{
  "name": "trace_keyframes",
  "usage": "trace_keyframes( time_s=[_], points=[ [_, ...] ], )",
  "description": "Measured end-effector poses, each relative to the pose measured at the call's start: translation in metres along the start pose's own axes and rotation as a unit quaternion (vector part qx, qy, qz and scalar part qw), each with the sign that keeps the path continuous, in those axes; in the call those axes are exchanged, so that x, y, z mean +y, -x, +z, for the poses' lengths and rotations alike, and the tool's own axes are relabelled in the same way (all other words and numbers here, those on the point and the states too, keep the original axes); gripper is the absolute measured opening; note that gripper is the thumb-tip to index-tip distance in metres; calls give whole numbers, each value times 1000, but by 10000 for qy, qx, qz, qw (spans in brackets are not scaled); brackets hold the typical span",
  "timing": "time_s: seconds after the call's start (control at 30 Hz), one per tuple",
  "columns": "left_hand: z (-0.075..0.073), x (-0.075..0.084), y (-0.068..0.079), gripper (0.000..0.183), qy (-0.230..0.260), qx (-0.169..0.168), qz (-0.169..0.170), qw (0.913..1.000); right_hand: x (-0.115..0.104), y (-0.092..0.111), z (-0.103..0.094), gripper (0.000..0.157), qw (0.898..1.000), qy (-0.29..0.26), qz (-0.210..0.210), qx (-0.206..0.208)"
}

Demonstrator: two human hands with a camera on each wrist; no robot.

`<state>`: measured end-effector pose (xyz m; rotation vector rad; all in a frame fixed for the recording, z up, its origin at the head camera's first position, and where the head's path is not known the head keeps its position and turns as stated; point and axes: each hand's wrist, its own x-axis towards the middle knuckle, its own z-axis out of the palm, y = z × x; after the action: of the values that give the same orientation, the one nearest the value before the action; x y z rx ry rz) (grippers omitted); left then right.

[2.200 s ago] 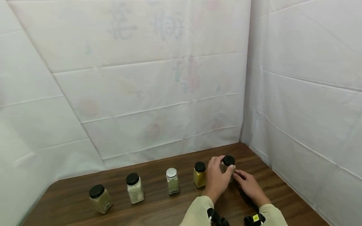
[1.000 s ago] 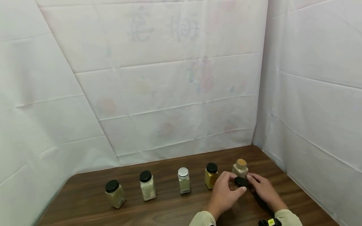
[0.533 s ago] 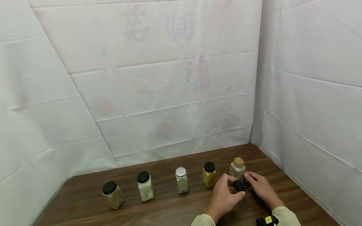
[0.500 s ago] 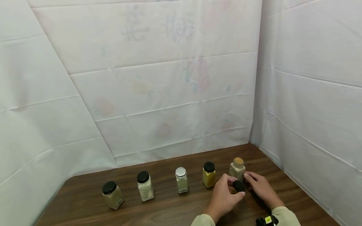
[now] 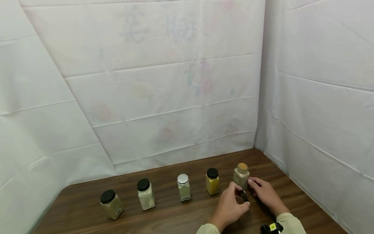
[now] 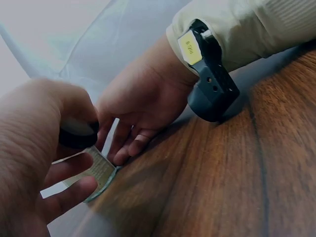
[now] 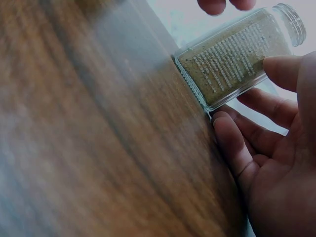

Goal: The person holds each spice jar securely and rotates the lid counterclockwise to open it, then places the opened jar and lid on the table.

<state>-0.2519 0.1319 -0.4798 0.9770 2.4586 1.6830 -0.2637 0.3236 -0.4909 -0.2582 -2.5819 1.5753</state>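
Observation:
My left hand (image 5: 230, 206) pinches a black screw lid (image 5: 243, 196) between thumb and fingers, just in front of an uncapped glass spice jar (image 5: 241, 178). The lid is tipped nearly edge-on in the head view; the left wrist view shows the same lid (image 6: 76, 136) dark under the curled fingers. Tan-brown powder fills the jar, which stands upright on the table with its mouth bare. With thumb and fingers at its side, my right hand (image 5: 267, 195) holds the jar low down. Printed text covers the face of the jar (image 7: 227, 61) in the right wrist view.
To the left stand a yellow-filled jar (image 5: 212, 185) with a black lid, a silver-capped jar (image 5: 184, 190), a pale-filled jar (image 5: 146, 198) and a beige-filled jar (image 5: 112, 208). White cloth (image 5: 175, 113) hangs behind and right of the wooden table (image 5: 166, 224).
Both hands were at the capped jar earlier. The lid has come off in my left hand, moved toward me and turned from face-up to edge-on. My right hand stays at the jar.

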Motion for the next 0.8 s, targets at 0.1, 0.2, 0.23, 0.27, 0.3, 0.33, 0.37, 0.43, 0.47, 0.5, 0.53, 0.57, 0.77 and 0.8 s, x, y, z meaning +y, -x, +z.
trace_keyframes(
  time_s=[0.1,0.2,0.23,0.27,0.3,0.33,0.37,0.43,0.47,0.5,0.53,0.57,0.77,0.8],
  points=[
    [1,-1,1,34,-11,-99,107,9999,-1,0,1,67,10000,17,-8,14],
    [2,-1,1,35,-93,-170,284,9994,-3,0,0,64,10000,37,-21,-8],
    [2,-1,1,35,-166,-183,333,9991,-3,0,0,64,10000,29,-4,-6],
    [2,-1,1,35,-227,-200,384,9988,-4,0,0,64,10000,42,-11,-21],
    [2,-1,1,35,-337,-202,432,9983,-5,1,0,63,10000,44,-1,-21],
    [3,-1,1,36,-445,-208,477,9977,-5,1,-1,64,10000,60,-14,-36],
    [3,-2,2,36,-552,-222,506,9969,-5,1,-1,64,10000,47,-5,-31],
    [2,-1,2,38,-801,-258,518,9951,-6,2,-1,66,10000,11,-12,-34],
    [2,-1,2,38,-935,-297,487,9940,-5,2,-1,67,10000,9,-34,-36],
    [2,-1,2,39,-1092,-339,435,9925,-5,2,-1,67,10000,0,-32,-26],
    [2,-1,2,40,-1224,-405,373,9909,-5,2,-1,68,10000,-4,-30,-21],
    [1,0,3,40,-1368,-481,294,9890,-5,2,-1,67,10000,-25,-22,-17],
    [3,4,3,41,-2153,-835,140,9729,-4,2,-1,64,10000,32,76,-49],
    [4,4,3,41,-2263,-854,188,9701,-4,2,-1,64,9999,56,90,-52]
  ],
)
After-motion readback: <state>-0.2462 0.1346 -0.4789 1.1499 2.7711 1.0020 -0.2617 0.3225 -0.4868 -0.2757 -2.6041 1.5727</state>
